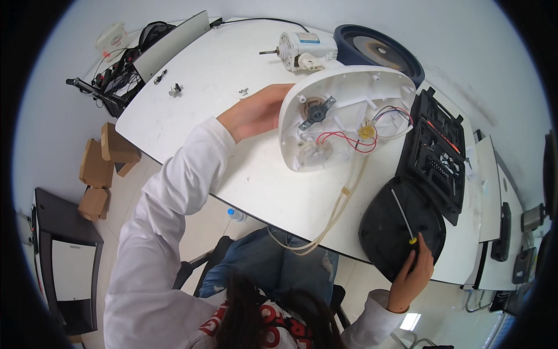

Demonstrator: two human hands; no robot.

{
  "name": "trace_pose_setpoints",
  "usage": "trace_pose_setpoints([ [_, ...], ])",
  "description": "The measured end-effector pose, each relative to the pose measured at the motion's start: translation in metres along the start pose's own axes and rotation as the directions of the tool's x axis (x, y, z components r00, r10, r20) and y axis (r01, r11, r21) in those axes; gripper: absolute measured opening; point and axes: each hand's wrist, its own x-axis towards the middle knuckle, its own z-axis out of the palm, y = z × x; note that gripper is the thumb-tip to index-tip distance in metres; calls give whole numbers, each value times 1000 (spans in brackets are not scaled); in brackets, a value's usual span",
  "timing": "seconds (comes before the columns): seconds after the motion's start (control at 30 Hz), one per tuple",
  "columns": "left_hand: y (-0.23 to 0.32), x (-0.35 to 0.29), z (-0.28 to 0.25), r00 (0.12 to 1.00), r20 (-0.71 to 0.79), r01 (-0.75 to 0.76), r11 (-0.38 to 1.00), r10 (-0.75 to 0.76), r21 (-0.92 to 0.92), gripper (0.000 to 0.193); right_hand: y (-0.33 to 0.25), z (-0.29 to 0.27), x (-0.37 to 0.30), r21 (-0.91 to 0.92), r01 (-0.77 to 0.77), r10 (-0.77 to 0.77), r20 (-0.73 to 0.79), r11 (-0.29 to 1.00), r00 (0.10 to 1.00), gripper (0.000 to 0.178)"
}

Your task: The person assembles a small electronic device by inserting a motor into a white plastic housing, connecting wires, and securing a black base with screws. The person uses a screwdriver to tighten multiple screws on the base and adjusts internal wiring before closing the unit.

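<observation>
My left hand (pixel 258 113) grips the left side of a white plastic housing (pixel 344 116), its fingers partly hidden behind the rim. The housing's hollow inside faces me and is tilted up off the table. Inside sit a dark knob-like part with a metal bracket (pixel 317 112), a yellowish round part (pixel 367 131) and red and dark wires. A pale cord (pixel 334 218) hangs from it over the table edge. At the right, my right hand (pixel 411 276) closes on the handle of a screwdriver (pixel 401 209), whose shaft lies over a black rounded cover (pixel 378 238).
An open black tool case (pixel 427 134) with bits lies right of the housing. Behind it are a white motor (pixel 302 49) with a shaft and a dark blue round part (pixel 381 49). Small metal pieces (pixel 175 90) lie at the left. Cardboard boxes (pixel 96 166) stand on the floor.
</observation>
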Motion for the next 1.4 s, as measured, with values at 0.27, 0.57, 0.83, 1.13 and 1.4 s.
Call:
trace_pose_setpoints([
  [0.27, -5, 1, 0, 997, 47, -63, 998, 63, -9, 38, -1, 0, 0, 7, -18, 18, 2, 1000, 1000, 31],
  [0.57, -8, 2, 3, 998, -5, -68, 998, 68, -2, 37, 1, 0, -1, -6, -19, 19, 3, 1000, 1000, 32],
  [0.83, -4, -2, 18, 974, -224, 7, 995, 15, 97, 34, 1, 1, -1, 1, -20, 20, 13, 1000, 1000, 32],
  [1.13, -7, -22, 18, 939, -203, 342, 786, -276, 515, 39, 1, 1, -1, -2, -11, 11, -5, 1000, 1000, 31],
  [1.4, -15, -14, 18, 933, -269, 322, 891, -240, 322, 37, -1, 1, -2, -1, 3, -3, -5, 1000, 1000, 31],
])
